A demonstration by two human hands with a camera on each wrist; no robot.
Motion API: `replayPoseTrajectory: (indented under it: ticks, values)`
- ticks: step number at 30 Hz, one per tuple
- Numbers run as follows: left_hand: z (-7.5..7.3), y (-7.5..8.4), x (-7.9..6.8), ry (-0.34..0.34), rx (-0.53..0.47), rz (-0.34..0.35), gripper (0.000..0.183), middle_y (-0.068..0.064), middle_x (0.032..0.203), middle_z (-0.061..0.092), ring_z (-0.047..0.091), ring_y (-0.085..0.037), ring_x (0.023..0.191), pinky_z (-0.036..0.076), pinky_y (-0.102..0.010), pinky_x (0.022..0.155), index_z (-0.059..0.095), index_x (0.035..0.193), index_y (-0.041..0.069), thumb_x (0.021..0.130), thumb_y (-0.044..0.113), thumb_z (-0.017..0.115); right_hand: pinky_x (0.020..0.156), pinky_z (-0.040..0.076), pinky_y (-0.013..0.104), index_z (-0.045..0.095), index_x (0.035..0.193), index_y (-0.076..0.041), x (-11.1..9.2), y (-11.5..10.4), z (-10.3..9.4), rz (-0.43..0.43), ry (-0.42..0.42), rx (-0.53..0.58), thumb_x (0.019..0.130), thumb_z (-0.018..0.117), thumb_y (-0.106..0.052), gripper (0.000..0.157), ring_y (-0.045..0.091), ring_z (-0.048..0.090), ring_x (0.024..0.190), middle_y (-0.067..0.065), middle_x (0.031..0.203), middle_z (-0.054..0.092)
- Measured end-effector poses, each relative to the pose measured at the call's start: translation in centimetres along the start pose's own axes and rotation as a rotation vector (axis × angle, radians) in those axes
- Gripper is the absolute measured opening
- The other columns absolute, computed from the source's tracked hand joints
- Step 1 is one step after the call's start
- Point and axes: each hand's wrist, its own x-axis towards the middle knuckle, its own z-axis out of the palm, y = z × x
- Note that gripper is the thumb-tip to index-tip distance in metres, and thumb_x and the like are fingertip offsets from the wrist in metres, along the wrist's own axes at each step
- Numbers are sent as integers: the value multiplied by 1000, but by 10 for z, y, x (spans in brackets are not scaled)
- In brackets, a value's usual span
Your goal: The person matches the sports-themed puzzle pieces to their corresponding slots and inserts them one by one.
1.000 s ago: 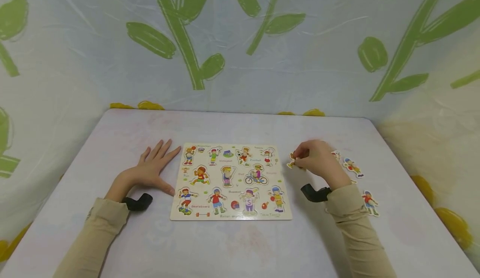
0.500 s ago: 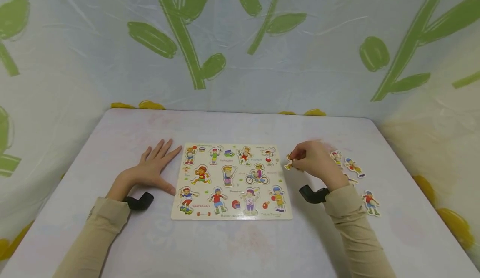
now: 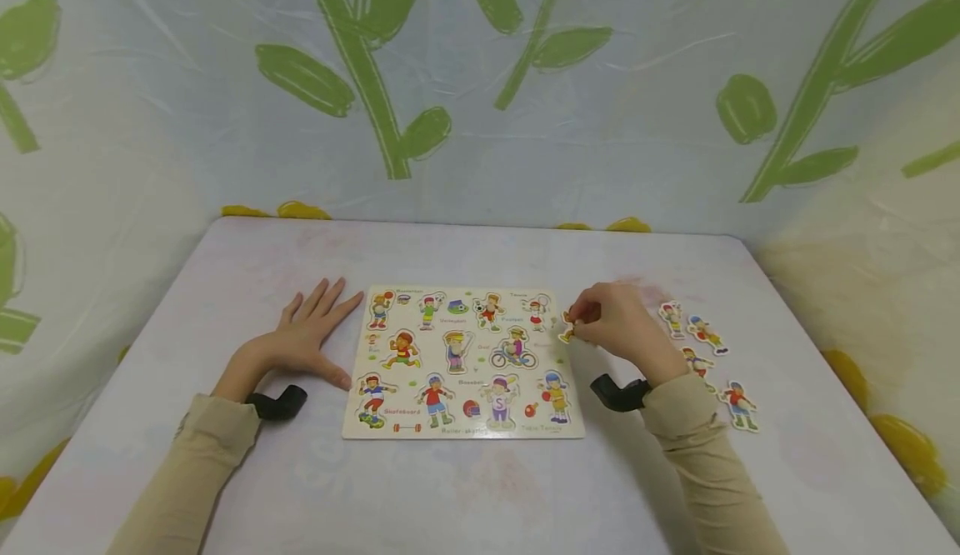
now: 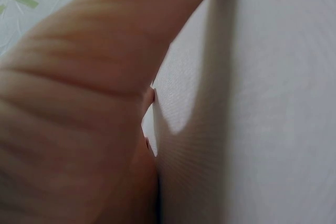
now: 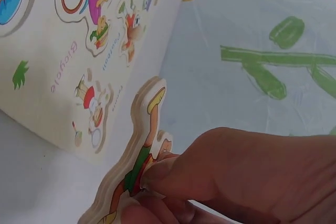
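My right hand [image 3: 618, 328] is just off the right edge of a wooden puzzle board [image 3: 431, 355] and pinches a puzzle piece [image 5: 139, 163] between thumb and fingers. This piece is a running figure with green shorts and yellow shoes; fingers hide its upper part, and it is held up on edge. Sports figures and printed words cover the board, each figure in a cut outline. Palm down on the table, my left hand [image 3: 303, 342] spreads its fingers, with thumb and little finger right at the board's left edge.
Several loose figure pieces lie on the table to the right of my right hand, among them a red-shirted one [image 3: 739, 406] and a blue-capped one [image 3: 707, 334]. A cloth printed with green leaves [image 3: 303, 80] stands behind the table [image 3: 480, 497].
My right hand has shifted a little left toward the board with the runner piece, uncovering more of the loose pieces. The left hand stays in place.
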Motion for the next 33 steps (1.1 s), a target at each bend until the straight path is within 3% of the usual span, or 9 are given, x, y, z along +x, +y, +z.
replayPoseTrajectory:
  ticks: [28,33]
  values:
    - [2,-1,-1,0,6,-6,138,-17,165,-11,-18,-38,149,-12,-63,112,13,160,15,56,78,77,66,51,33,71,87,-3,-2,-27,21,-141,-20,18,77,72,6,13,17,58,73,3,83,65]
    - [1,1,-3,28,-28,20,136,-19,165,-8,-16,-40,148,-12,-65,111,16,160,14,57,74,81,66,52,32,72,87,-3,-2,-32,24,-181,-16,32,76,71,6,14,15,58,72,2,83,66]
